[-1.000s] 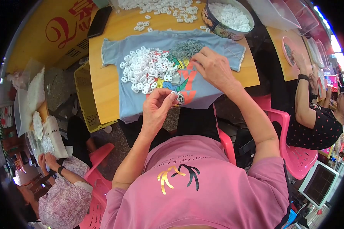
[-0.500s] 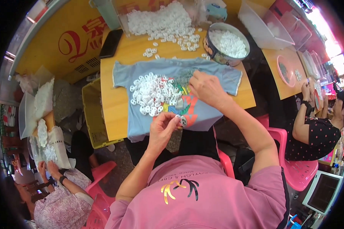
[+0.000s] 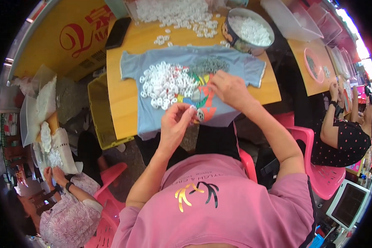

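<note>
My left hand [image 3: 177, 123] is closed in a pinch above the near edge of a grey-blue T-shirt [image 3: 130, 89] spread on the table. A small white plastic piece [image 3: 193, 108] shows at its thumb tip. Just beside those fingers is a round dark-and-white shape [image 3: 200, 115]; I cannot tell if it is part of the shirt's print. My right hand [image 3: 231, 90] has its fingers drawn together below a pile of small grey pieces [image 3: 213, 65]; what they hold, if anything, is hidden. A heap of white oval pieces with holes [image 3: 165, 82] lies left of it on the shirt.
On the wooden table [image 3: 118, 118] are a black phone [image 3: 119, 33], more white pieces [image 3: 173, 10] and a round tin [image 3: 244, 45] full of them. A yellow crate [image 3: 97, 111] stands left. Co-workers sit at both sides, one on a pink chair [image 3: 324, 177].
My right hand has come back from the grey pile, uncovering more of it. My left hand keeps its pinch near the shirt's edge. The whole view has shifted slightly.
</note>
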Demonstrator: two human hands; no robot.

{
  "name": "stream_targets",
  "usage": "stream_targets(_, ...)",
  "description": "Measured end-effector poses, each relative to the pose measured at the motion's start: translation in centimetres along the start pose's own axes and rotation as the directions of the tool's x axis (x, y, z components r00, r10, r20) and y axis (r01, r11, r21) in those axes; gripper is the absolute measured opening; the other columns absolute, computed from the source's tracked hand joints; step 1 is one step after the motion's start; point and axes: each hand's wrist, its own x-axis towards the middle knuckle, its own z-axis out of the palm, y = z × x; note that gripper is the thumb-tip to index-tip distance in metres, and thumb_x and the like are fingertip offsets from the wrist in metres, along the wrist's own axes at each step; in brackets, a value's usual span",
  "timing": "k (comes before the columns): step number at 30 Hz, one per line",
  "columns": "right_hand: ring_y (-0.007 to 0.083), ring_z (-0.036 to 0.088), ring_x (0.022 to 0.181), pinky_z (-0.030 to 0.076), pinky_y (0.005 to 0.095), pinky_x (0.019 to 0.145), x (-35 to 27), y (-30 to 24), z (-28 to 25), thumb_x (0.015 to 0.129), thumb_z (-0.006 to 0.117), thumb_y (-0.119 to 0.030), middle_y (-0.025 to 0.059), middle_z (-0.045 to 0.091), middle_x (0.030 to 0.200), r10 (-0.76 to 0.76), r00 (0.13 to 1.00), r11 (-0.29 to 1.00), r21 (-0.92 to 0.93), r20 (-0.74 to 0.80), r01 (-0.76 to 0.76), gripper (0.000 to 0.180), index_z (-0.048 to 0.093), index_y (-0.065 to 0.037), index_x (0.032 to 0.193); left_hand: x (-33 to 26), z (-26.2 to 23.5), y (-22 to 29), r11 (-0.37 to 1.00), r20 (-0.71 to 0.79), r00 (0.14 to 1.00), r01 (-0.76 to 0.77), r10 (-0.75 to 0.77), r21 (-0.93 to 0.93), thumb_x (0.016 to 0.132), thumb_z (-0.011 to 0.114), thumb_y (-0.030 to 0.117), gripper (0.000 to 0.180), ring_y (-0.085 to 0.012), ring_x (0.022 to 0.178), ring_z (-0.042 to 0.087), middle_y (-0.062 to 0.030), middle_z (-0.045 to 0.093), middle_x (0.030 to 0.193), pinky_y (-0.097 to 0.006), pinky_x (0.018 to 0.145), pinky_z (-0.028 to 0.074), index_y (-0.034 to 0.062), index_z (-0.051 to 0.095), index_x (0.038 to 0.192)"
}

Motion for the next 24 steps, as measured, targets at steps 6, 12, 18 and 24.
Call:
stream_targets(6,0.0172,0.058,0.07,0.044,0.0308,0.06,-0.5,1.1,0.2,0.091,0.065,-0.02,0.0035,0.06,0.077,0.267,0.962,0.859,0.468,-0.059,-0.209,0.019,0.065,-0.001,0.091,0.8,0.8,-0.1,0.999,-0.014,1.0,-0.021,0.021,-0.045,0.094,0.062,0.01,0.012,-0.0093,0.079,0.064,-0.0054,0.067,0.089,-0.023,0.071,0.051,-0.0006,0.06,0.099)
stream_targets(12,0.0015,0.044,0.059,0.036,0.019,0.051,-0.9,-0.3,-0.7,0.095,0.064,-0.026,-0.0062,0.053,0.071,0.471,0.825,0.325,0.808,0.313,-0.492,0.023,0.065,-0.004,0.094,3.3,3.7,0.7,0.99,0.025,0.999,-0.031,0.034,-0.137,0.094,0.063,0.012,0.018,-0.0116,0.086,0.065,-0.0075,0.069,0.092,-0.024,0.077,0.052,-0.0017,0.063,0.104)
stream_targets(18,0.0013,0.045,0.059,0.036,0.0179,0.05,-0.9,-1.1,-0.5,0.094,0.065,-0.026,-0.0052,0.055,0.072,0.492,0.818,0.243,0.856,0.296,-0.456,0.023,0.065,-0.003,0.096,5.0,4.5,0.1,0.994,0.053,0.998,-0.02,0.026,-0.103,0.092,0.065,0.013,0.02,-0.0117,0.088,0.065,-0.0074,0.069,0.094,-0.025,0.079,0.052,-0.0022,0.064,0.104)
stream_targets(24,0.0027,0.05,0.063,0.041,0.0185,0.054,-1.2,-1.4,0.0,0.095,0.064,-0.023,-0.0031,0.059,0.077,0.441,0.87,0.325,0.863,0.223,-0.386,0.021,0.065,-0.002,0.099,5.7,4.1,0.0,0.983,0.021,1.0,0.017,-0.013,-0.181,0.092,0.066,0.013,0.018,-0.0124,0.086,0.065,-0.008,0.069,0.092,-0.025,0.078,0.052,-0.0022,0.064,0.103)
